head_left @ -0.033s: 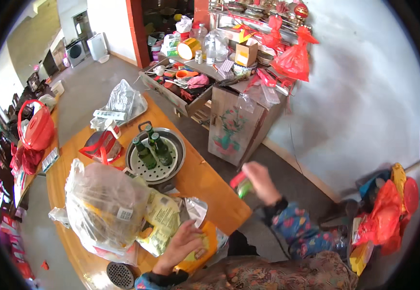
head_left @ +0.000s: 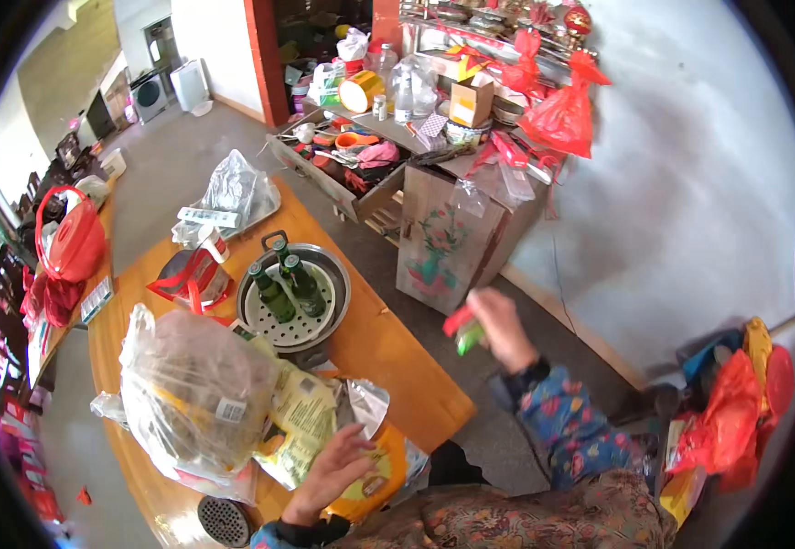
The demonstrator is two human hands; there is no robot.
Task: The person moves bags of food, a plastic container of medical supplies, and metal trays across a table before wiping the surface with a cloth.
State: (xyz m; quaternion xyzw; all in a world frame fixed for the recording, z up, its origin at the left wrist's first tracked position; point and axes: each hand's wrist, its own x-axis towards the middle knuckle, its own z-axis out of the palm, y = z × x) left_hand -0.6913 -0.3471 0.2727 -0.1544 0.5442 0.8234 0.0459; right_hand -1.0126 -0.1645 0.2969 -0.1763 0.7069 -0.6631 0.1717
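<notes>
Snack packets, orange and yellow-green, lie at the near end of the wooden table, and the left hand rests flat on top of them, fingers spread rather than curled, so it presses more than it grips. The packets run lengthwise toward the person, half tucked under a big clear plastic bag stuffed with more yellow packs, which sits just to the left of the hand.

The right hand is well away, out past the table's right edge and over the grey floor, closed around something small with a red part and a green part; it is blurred, and I cannot tell what it is. So the left hand is by far the nearer one to the packets.

Beyond the bag, toward the middle of the table, a round metal steamer tray holds three green bottles lying on their sides. Further off are a red-strapped bundle and a clear bag on a tray.

The near table corner is just right of the packets, with open floor beyond it. On the left the bag crowds in. A round metal strainer sits at the table's near edge, just left of the wrist.
</notes>
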